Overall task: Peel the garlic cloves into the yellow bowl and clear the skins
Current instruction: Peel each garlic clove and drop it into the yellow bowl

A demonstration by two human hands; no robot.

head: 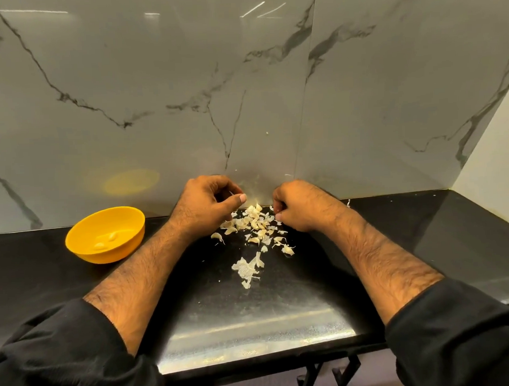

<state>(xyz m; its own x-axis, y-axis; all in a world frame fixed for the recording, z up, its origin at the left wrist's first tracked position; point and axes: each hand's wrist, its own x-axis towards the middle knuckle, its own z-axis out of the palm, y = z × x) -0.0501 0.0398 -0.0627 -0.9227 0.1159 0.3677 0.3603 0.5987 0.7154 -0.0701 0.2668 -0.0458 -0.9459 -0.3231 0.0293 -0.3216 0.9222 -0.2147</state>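
Note:
A pile of garlic cloves and skins (256, 223) lies on the black counter against the wall. My left hand (210, 205) hovers at the pile's left edge, fingers curled and thumb out, pinching a small pale garlic piece. My right hand (299, 210) sits at the pile's right edge with fingers curled under; whether it holds anything is hidden. The yellow bowl (83, 247) stands to the left, apart from both hands, with two peeled cloves (105, 240) inside. A clump of loose papery skins (248, 269) lies nearer to me.
The black counter (424, 243) meets a grey marble wall (243, 105) right behind the pile. A side wall closes off the right end. A stray skin (348, 203) lies by the wall on the right. The counter's front edge is between my sleeves.

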